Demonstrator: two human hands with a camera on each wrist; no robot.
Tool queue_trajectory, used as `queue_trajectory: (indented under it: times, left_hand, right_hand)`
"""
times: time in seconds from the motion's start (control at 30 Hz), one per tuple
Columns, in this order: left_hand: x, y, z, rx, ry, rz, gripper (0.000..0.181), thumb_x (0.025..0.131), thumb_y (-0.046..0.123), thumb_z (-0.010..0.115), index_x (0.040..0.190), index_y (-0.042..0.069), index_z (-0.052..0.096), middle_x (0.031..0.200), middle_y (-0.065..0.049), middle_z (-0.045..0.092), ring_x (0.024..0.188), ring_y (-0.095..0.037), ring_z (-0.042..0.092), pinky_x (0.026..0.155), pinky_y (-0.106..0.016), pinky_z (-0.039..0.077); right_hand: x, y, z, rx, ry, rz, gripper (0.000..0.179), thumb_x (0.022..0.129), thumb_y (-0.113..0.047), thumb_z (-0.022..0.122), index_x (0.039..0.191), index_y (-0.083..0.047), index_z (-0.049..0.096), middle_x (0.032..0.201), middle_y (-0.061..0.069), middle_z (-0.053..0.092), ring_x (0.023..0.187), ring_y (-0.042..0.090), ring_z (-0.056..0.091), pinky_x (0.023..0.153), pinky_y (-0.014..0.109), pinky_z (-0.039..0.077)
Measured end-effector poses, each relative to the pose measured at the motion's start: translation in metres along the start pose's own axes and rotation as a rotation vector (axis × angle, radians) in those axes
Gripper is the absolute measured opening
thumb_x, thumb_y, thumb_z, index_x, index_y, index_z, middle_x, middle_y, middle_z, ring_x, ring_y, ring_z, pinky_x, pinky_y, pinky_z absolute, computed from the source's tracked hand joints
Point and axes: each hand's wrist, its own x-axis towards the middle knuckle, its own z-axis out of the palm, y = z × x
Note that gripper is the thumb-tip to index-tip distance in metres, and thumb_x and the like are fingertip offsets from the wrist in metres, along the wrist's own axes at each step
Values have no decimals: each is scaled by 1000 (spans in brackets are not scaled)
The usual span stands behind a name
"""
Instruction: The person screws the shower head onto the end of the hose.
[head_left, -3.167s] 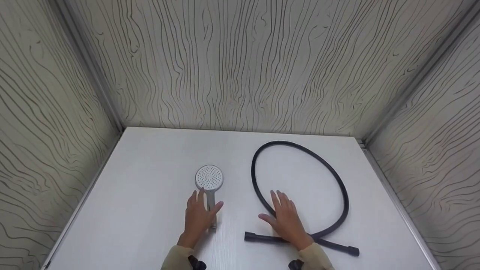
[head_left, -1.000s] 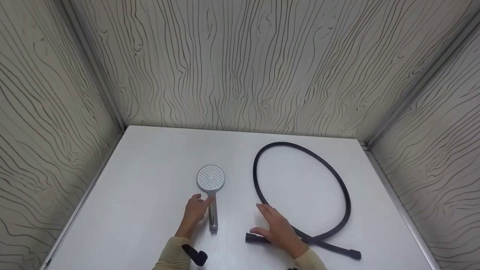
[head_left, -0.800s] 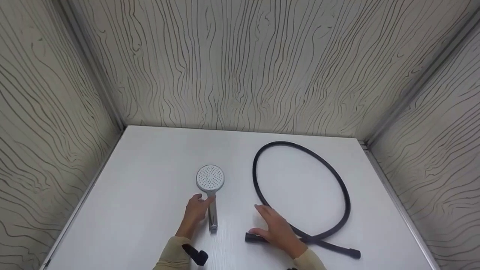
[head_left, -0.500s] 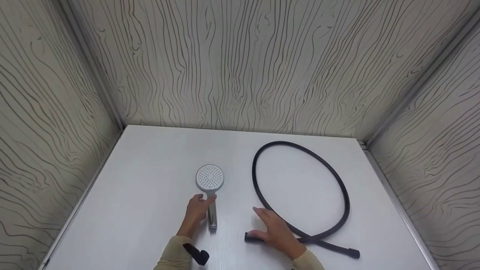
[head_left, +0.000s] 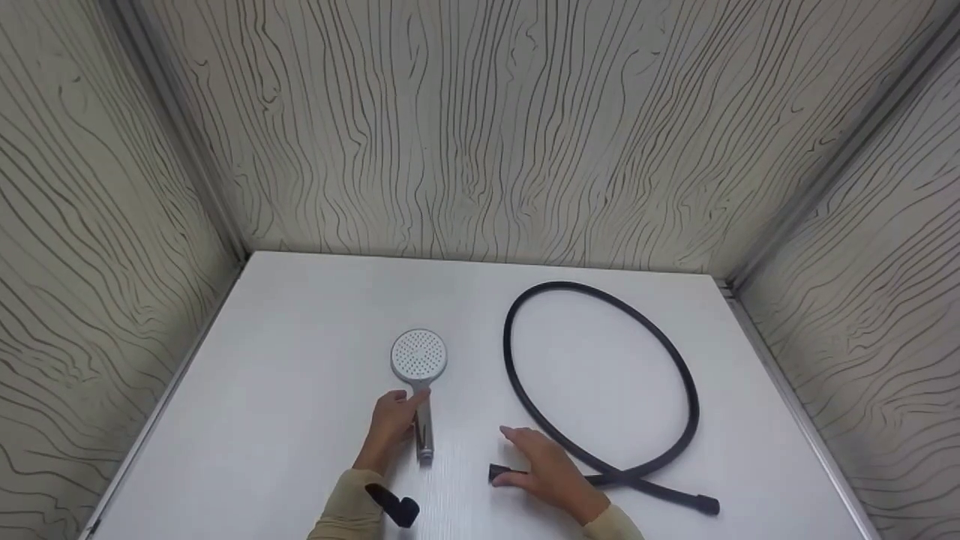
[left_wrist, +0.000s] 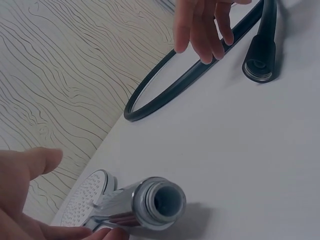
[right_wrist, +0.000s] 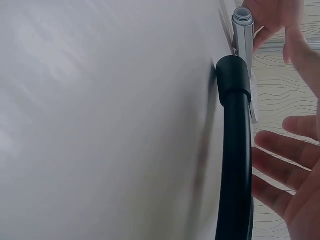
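Note:
A chrome hand shower (head_left: pixel 418 354) lies on the white table, its round white spray face up and its handle toward me. My left hand (head_left: pixel 391 420) is beside the handle. In the left wrist view the fingertips reach the handle's side, while the thumb (left_wrist: pixel 45 161) stands away from it; the threaded handle end (left_wrist: pixel 162 202) is bare. Across to the right, a black shower hose (head_left: pixel 694 405) lies in one crossed loop. My right hand (head_left: pixel 551 469) is over its left end (head_left: pixel 498 473), thumb and fingers spread apart. The right wrist view has those fingers (right_wrist: pixel 285 150) alongside the hose.
The hose's other end (head_left: pixel 707 505) points to the near right. Wood-grain panels (head_left: pixel 465 135) close off the back and both sides of the white table (head_left: pixel 300 322). A black strap piece (head_left: pixel 397 508) shows at the left sleeve.
My left hand has shifted from over the handle to its left side. My right hand has moved left and nearer, to the hose's left end. Shower and hose stay in place.

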Motion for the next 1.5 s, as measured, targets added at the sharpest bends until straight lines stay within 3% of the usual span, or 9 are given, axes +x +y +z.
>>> queue_trajectory:
  times: [0.27,0.57,0.8,1.03,1.2,1.5]
  left_hand:
    - [3,0,0,21,24,-14,69,93,38,58,138,-11,42,130,-30,56,116,-39,59,100,-46,52]
    - [1,-2,1,-40,26,-23,71,92,38,60,139,-12,40,134,-31,52,118,-40,57,103,-48,50]
    - [-1,-4,4,-19,60,7,71,90,38,61,137,-12,43,134,-31,52,116,-40,59,101,-48,51]
    - [0,-6,8,-5,78,37,69,91,36,63,136,-12,43,130,-30,55,110,-36,61,97,-47,53]
    - [0,-6,11,3,91,49,68,90,35,64,136,-11,44,131,-29,55,113,-38,60,98,-48,52]
    - [-1,-6,16,47,116,94,66,88,31,66,133,-13,46,121,-29,61,104,-35,64,92,-47,55]
  right_hand:
    - [-3,1,4,12,-34,9,78,79,-56,70,136,-5,53,125,8,65,113,24,62,99,38,54]
    - [-5,-1,7,29,-99,68,79,79,-58,70,137,-7,53,122,5,65,106,15,60,96,35,55]
    - [-6,-4,5,29,-122,107,80,77,-59,71,137,-9,53,120,1,65,103,11,59,94,32,55]
    - [-7,-7,5,-4,-113,58,75,77,-55,72,133,-7,57,110,0,67,93,7,57,84,28,56]
    - [-7,-8,6,-4,-139,78,70,77,-52,74,131,-10,58,107,-3,67,87,4,54,80,25,55]
    - [-9,-11,6,-42,-110,34,49,78,-35,80,117,-9,67,96,-3,66,83,3,53,75,23,54]
